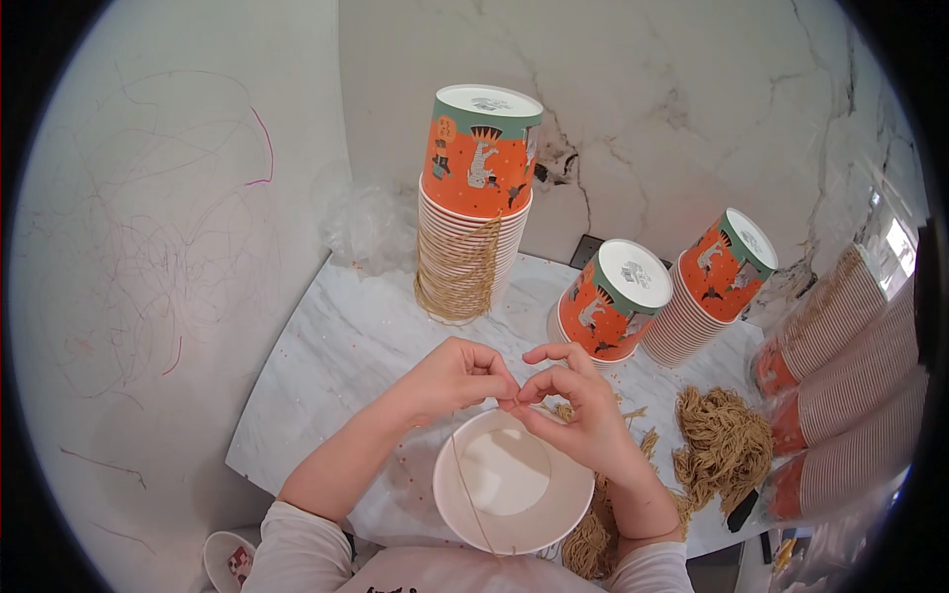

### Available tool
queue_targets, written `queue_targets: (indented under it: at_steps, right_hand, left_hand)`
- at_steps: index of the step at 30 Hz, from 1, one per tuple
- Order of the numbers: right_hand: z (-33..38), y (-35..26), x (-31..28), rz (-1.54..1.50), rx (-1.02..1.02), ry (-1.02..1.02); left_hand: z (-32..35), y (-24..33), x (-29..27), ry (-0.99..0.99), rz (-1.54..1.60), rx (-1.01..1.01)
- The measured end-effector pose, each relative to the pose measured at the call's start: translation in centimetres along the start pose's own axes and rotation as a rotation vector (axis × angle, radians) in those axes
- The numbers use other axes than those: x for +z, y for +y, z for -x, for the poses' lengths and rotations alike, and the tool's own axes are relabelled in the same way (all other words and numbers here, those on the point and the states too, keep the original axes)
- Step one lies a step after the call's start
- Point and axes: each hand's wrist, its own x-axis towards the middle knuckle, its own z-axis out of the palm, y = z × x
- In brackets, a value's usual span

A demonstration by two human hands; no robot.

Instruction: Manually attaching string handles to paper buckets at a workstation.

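Observation:
My left hand [463, 380] and my right hand [578, 403] meet fingertip to fingertip over a white paper tub [447, 484]. Pinched in the left is a thin tan string [461, 460], which hangs down across the tub's open mouth to its near rim. The right thumb and forefinger are also pressed together, against the left fingertips; what lies between them is too small to tell. The tub stands upright close to my body, and its white inside shows.
A tall stack of upside-down orange-and-green tubs [482, 158], wound with tan strings [455, 277], stands behind. Two shorter stacks [613, 301] [714, 287] are to its right. Tan string bundles [727, 445] lie at right, beside bagged tub stacks [850, 395]. A scribbled wall [178, 247] borders the left.

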Motion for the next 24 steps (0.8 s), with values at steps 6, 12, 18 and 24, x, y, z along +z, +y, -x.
queue_targets:
  at_steps: [6,12,18,24]
  right_hand:
    - [-0.1,-0.5,-0.1,0.072,-0.018,-0.009]
    - [0.0,0.0,0.1,0.03,-0.005,0.021]
    - [0.1,-0.7,0.7,0.087,-0.029,0.039]
    - [0.0,0.1,0.7,0.252,-0.15,0.065]
  left_hand:
    - [0.0,-0.2,-0.1,0.017,-0.007,-0.008]
    - [-0.1,-0.5,-0.2,0.006,-0.014,0.034]
    - [-0.3,-1.5,0.2,0.028,-0.095,0.082]
    - [1.1,1.0,2.1,0.221,-0.498,0.132]
